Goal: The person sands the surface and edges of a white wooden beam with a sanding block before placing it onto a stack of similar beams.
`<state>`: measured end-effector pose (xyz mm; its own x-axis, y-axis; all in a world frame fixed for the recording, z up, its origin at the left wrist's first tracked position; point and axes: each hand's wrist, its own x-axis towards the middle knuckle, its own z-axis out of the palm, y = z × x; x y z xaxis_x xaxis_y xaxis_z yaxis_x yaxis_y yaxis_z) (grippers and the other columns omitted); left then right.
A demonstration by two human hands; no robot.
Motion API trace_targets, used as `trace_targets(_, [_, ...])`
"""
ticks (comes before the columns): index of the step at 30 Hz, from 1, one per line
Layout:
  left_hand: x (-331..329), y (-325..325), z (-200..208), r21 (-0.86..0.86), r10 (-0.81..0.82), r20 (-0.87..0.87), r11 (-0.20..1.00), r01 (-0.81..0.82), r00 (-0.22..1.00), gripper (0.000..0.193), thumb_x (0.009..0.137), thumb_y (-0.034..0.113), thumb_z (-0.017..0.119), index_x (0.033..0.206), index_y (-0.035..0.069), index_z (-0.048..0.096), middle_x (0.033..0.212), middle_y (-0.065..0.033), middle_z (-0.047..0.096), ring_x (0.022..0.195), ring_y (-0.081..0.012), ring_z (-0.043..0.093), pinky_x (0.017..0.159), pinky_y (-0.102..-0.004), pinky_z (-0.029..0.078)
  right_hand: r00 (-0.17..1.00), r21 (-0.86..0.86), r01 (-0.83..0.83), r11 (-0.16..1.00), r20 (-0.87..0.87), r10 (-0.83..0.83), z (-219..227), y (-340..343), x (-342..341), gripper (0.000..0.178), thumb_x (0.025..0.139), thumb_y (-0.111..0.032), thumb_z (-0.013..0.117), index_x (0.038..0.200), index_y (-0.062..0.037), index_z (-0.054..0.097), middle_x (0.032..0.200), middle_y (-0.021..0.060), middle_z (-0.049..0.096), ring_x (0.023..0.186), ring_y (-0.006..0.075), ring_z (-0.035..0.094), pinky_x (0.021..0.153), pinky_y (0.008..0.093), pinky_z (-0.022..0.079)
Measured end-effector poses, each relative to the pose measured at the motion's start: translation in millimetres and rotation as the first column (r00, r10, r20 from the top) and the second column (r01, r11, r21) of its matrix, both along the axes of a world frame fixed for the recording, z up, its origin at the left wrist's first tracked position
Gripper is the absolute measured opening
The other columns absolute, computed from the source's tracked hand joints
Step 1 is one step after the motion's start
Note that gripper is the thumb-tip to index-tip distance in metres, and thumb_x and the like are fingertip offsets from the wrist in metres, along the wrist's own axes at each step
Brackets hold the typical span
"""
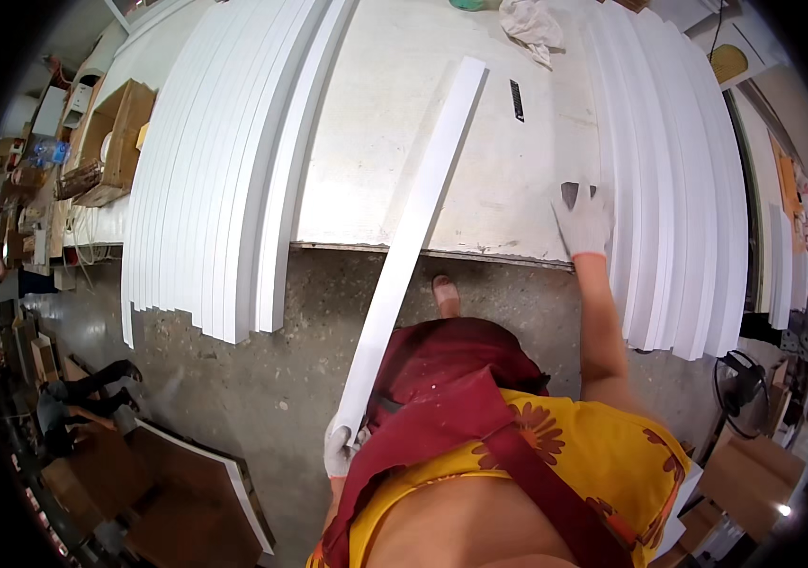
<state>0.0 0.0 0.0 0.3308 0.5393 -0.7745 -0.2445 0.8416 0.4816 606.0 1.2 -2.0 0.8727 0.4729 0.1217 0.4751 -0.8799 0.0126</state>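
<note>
A long white board [413, 222] slants from the table down past its front edge toward my body. My left hand [339, 449], in a white glove, is closed around the board's near end beside my apron. My right hand [584, 220], also gloved, is over the right part of the table with its fingers on a small dark grey block [570, 195]. Parts of that block show between the fingers; the rest is hidden under them. This hand is apart from the slanted board and beside the right-hand row of white boards [674, 208].
More white boards [219, 170] lie side by side on the left of the table [357, 170], their ends overhanging. A black strip [517, 100] and a crumpled cloth [532, 26] lie farther back. A cardboard box [120, 142] stands far left; another person [72, 407] is at lower left.
</note>
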Motion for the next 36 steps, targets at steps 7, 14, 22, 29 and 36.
trace_targets(7, [33, 10, 14, 0.049, 0.148, -0.037, 0.988, -0.146, 0.988, 0.061, 0.086, 0.021, 0.073, 0.137, -0.006, 0.054, 0.118, -0.0165, 0.069, 0.096, -0.0203, 0.069, 0.073, -0.0269, 0.059, 0.851, 0.494, -0.519, 0.697, 0.222, 0.476, 16, 38, -100, 0.039, 0.085, -0.024, 0.069, 0.119, -0.006, 0.061, 0.122, 0.0181, 0.061, 0.105, 0.0356, 0.061, 0.087, 0.0445, 0.051])
trace_targets(14, [42, 16, 10, 0.032, 0.14, -0.004, 0.99, -0.14, 0.99, 0.06, 0.085, 0.019, 0.07, 0.137, -0.007, 0.053, 0.114, -0.0169, 0.069, 0.086, -0.0201, 0.071, 0.065, -0.0255, 0.059, -0.115, 0.551, -0.822, -0.142, 0.084, 0.99, 40, 81, -269, 0.022, 0.082, -0.023, 0.062, 0.101, -0.0122, 0.062, 0.108, 0.0147, 0.056, 0.102, 0.0293, 0.06, 0.073, 0.0391, 0.054])
trace_targets(22, [45, 12, 22, 0.081, 0.095, 0.005, 0.992, -0.095, 0.995, 0.064, 0.082, 0.027, 0.071, 0.131, -0.011, 0.056, 0.109, -0.0175, 0.07, 0.085, -0.0192, 0.068, 0.061, -0.0223, 0.054, 0.743, 0.173, -0.668, 0.724, 0.22, 0.632, 6, 245, 30, 0.037, 0.092, -0.029, 0.061, 0.129, -0.0252, 0.062, 0.131, 0.009, 0.058, 0.113, 0.0296, 0.06, 0.088, 0.0471, 0.051])
trace_targets(29, [45, 14, 19, 0.05, 0.106, -0.181, 0.994, -0.099, 0.978, 0.067, 0.079, 0.03, 0.073, 0.133, -0.008, 0.057, 0.121, -0.0191, 0.069, 0.103, -0.0255, 0.071, 0.076, -0.0258, 0.059, 0.871, 0.294, -0.477, 0.828, 0.282, 0.402, -21, 308, 121, 0.041, 0.09, -0.035, 0.061, 0.13, -0.0246, 0.065, 0.132, 0.0127, 0.059, 0.119, 0.034, 0.057, 0.098, 0.05, 0.046])
trace_targets(36, [44, 9, 17, 0.028, 0.121, -0.166, 0.993, -0.118, 0.979, 0.066, 0.08, 0.03, 0.074, 0.133, -0.006, 0.058, 0.118, -0.0169, 0.07, 0.101, -0.0243, 0.072, 0.073, -0.0253, 0.059, 0.459, 0.352, -0.86, 0.37, 0.214, 0.863, 17, 228, -1, 0.048, 0.085, -0.023, 0.067, 0.133, -0.0255, 0.064, 0.139, 0.0107, 0.059, 0.111, 0.0337, 0.063, 0.093, 0.0487, 0.052])
